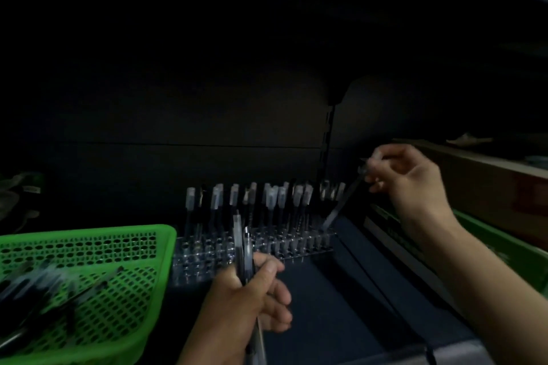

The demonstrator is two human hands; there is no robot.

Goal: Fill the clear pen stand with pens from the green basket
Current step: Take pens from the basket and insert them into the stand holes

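Observation:
The scene is dim. A clear pen stand (207,258) with many holes lies across the middle; several pens (272,201) stand upright in its back rows. My right hand (412,181) pinches one slanted pen (341,204) by its top, its tip down at the stand's right end. My left hand (249,302) grips a small bundle of pens (241,246) upright in front of the stand. The green basket (148,290) sits at the lower left with several blurred pens (38,290) lying in it.
A brown cardboard box (489,184) stands at the right, with a green tray edge (486,234) below it. The stand rests on a dark blue surface (326,305). A dark back wall with a slotted upright (327,139) rises behind.

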